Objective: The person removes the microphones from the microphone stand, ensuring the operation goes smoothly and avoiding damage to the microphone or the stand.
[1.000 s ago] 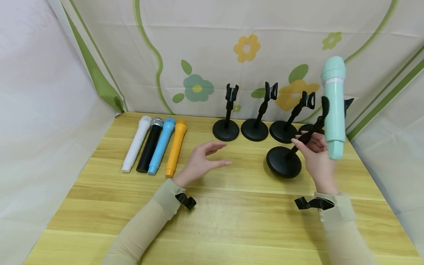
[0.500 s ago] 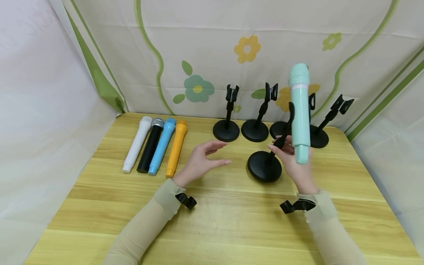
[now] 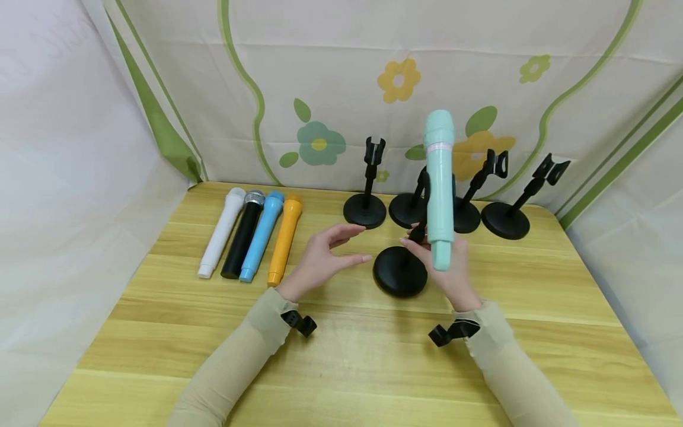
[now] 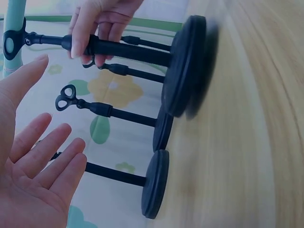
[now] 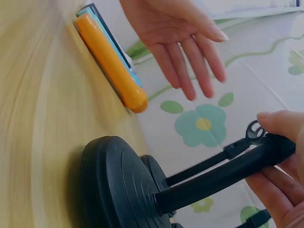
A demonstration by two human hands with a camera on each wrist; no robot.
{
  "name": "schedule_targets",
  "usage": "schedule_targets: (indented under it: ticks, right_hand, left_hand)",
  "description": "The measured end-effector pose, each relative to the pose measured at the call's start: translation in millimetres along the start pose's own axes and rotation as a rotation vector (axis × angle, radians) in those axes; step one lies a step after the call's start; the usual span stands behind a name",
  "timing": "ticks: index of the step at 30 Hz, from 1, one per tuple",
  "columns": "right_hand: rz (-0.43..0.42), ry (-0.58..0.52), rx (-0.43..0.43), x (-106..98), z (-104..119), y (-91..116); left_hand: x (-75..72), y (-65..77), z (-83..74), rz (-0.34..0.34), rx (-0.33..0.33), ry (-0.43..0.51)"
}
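Note:
My right hand (image 3: 450,267) grips the stem of a black desktop microphone stand (image 3: 400,271) between thumb and fingers. In the stand's clip sits a mint-green microphone (image 3: 440,190), nearly upright, its head at the top. The stand's round base is close over the tabletop, with a shadow beside it in the left wrist view. My left hand (image 3: 322,261) is held out to the left of that base, fingers extended and thumb apart, with nothing in it. In the right wrist view, the gripped stem (image 5: 213,178) runs from the base to my right fingers.
Along the back edge stand several black microphone stands with bare clips, such as the leftmost stand (image 3: 365,210) and the rightmost stand (image 3: 506,220). White (image 3: 221,234), black (image 3: 242,237), blue (image 3: 261,237) and orange (image 3: 284,240) microphones lie side by side at the left. A floral curtain (image 3: 331,71) hangs behind.
My right hand has carried the stand with the mint-green microphone leftward from the right side to near the middle, closer to my left hand. The left hand stays almost still.

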State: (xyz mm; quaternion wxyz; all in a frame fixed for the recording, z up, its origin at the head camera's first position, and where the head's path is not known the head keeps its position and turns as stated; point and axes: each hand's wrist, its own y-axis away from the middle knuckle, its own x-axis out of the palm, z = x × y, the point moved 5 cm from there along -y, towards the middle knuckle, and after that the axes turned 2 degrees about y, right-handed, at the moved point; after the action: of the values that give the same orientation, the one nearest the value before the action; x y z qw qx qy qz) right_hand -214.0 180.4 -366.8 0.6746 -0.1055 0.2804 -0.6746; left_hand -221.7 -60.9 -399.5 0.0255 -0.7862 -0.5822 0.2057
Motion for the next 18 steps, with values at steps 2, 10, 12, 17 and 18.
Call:
schedule_targets:
  ticks: [2,10,12,17,18]
  right_hand:
    - [0.004,0.022,-0.018,4.8,4.5,0.0]
    - [0.056,-0.043,-0.034,18.4,-4.4,-1.9]
    - [0.055,-0.051,-0.044,19.6,-13.3,-2.4]
    - [0.046,-0.051,-0.061,21.4,-28.4,-4.7]
    - [0.043,-0.044,-0.060,22.0,-28.2,-5.3]
  left_hand:
    - [-1.1,-0.3,-2.0,-0.006,0.003,0.002]
    - [-3.2,-0.5,-6.4,-0.016,0.021,0.007]
    - [-3.2,-0.5,-5.6,-0.018,0.026,0.011]
    - [-3.1,-0.4,-5.8,-0.023,0.026,0.012]
    - [-3.2,-0.4,-6.1,-0.024,0.026,0.011]
